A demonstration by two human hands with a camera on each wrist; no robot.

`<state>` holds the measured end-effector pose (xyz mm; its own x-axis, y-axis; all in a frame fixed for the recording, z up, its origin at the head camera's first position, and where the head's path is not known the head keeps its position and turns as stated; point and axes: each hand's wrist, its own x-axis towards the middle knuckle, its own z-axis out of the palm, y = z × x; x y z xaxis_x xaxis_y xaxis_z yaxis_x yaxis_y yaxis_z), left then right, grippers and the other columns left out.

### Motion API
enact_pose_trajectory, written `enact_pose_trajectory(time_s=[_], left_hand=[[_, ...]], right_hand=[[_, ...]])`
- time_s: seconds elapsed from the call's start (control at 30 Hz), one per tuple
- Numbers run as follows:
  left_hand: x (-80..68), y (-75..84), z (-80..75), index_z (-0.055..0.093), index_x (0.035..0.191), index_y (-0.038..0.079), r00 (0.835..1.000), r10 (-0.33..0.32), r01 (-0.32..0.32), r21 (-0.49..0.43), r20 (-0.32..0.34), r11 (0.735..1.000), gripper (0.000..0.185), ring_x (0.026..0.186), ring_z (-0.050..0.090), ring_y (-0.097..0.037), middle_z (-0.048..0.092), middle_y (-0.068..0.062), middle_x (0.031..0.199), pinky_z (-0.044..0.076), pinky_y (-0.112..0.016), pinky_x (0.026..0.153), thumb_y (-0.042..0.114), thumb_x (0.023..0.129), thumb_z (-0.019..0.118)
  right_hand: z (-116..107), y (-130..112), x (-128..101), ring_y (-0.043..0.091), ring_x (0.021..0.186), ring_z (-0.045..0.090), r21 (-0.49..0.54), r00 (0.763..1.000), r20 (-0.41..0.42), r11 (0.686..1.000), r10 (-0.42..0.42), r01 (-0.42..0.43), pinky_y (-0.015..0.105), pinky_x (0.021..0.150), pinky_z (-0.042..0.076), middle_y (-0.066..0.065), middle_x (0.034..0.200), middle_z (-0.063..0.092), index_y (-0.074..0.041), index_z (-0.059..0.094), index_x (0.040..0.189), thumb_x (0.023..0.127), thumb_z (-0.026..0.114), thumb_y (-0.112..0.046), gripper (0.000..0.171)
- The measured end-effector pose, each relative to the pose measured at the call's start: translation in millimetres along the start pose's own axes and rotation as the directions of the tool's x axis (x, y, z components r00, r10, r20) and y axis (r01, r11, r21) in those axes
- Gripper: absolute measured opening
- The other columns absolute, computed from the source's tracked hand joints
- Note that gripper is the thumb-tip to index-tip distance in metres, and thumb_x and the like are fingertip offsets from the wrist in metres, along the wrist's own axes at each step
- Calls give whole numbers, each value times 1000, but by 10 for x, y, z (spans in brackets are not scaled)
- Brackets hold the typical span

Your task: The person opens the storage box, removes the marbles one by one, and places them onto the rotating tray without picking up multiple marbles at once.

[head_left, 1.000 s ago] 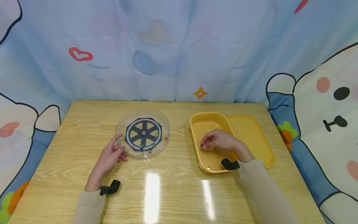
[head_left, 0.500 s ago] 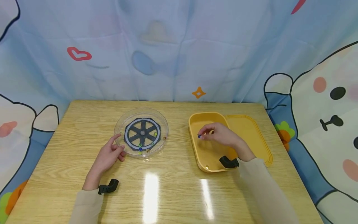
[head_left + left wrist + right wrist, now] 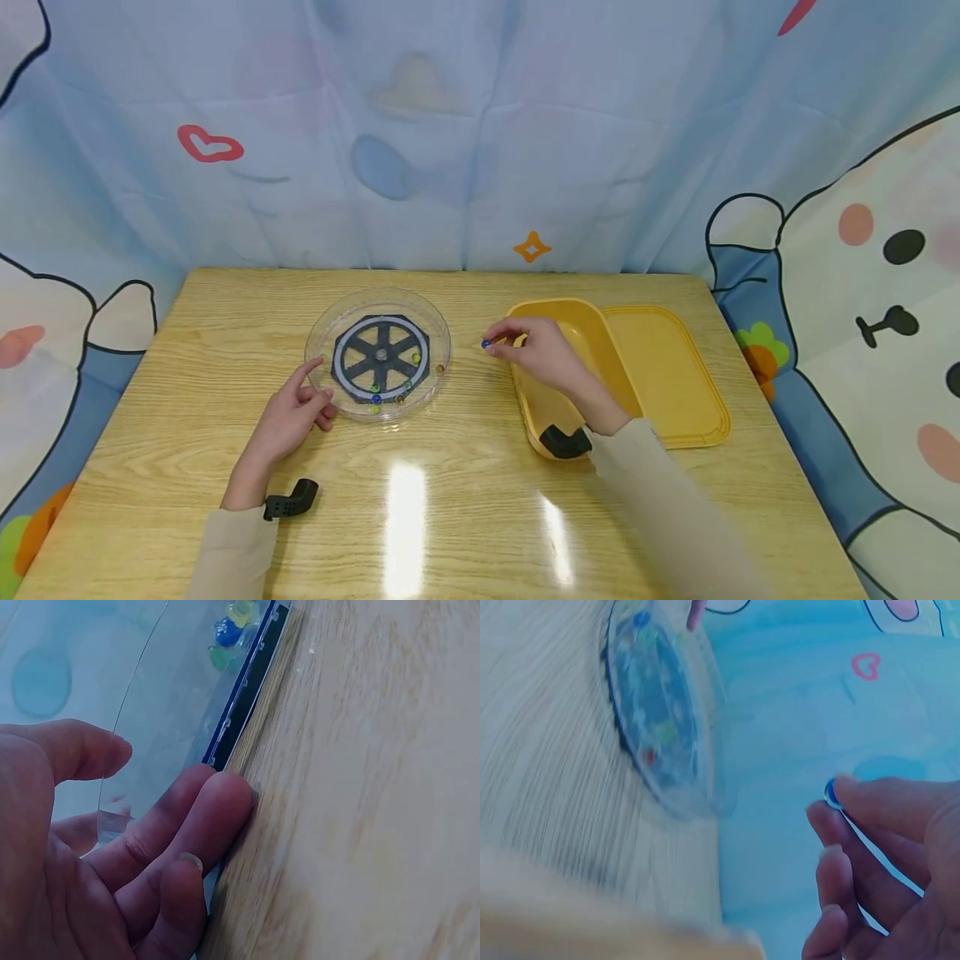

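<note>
A clear round dish [image 3: 377, 310] with a black spoked wheel [image 3: 381, 357] inside stands on the wooden table; several small coloured beads [image 3: 390, 394] lie in it. My left hand [image 3: 294, 414] rests against the dish's left rim, fingers relaxed; in the left wrist view the fingers [image 3: 187, 825] touch the dish edge [image 3: 225, 742]. My right hand [image 3: 536, 350] pinches a small blue bead [image 3: 486, 343] in the air between the dish and the yellow box [image 3: 557, 412]. In the blurred right wrist view the blue bead [image 3: 831, 793] sits at my fingertips, with the dish [image 3: 660, 727] beyond.
The yellow box's lid [image 3: 667, 375] lies flat at its right side. The wooden table [image 3: 450, 517] is glossy with light glare near the front. A printed cloth backdrop [image 3: 480, 133] surrounds the table on three sides.
My right hand has lifted out of the yellow box and moved left toward the dish, carrying the blue bead. My left hand has stayed at the dish's rim.
</note>
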<state>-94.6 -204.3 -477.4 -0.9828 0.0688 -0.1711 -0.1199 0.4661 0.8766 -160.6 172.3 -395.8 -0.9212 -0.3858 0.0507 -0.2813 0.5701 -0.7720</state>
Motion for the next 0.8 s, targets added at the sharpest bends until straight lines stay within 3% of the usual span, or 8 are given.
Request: enact_pose_trajectory(time_s=[0.37,0.53,0.8], left_hand=[[7,-47,-22,23,158,11,999,21,-16,-107,48,994,62,71,68,-27,68,-14,85,52,-30,72,18,104,54],[17,-76,-35,22,158,12,997,23,-13,-142,68,990,63,72,68,-26,67,-15,86,54,-30,71,19,104,54],[8,-65,-35,22,158,12,997,10,2,-163,72,987,64,72,67,-26,67,-16,87,55,-31,72,19,104,55]], right_hand=[[434,-233,213,18,82,59,70,1000,-30,998,4,-2,30,64,45,-1,100,71,-11,77,100,89,76,-14,11],[649,-298,273,17,77,58,106,1000,-16,994,8,-6,28,56,42,-1,94,70,-10,77,101,89,76,-14,12],[892,-347,321,18,76,56,156,1000,26,988,7,-11,28,60,43,-2,90,67,-11,76,102,90,76,-15,13]])
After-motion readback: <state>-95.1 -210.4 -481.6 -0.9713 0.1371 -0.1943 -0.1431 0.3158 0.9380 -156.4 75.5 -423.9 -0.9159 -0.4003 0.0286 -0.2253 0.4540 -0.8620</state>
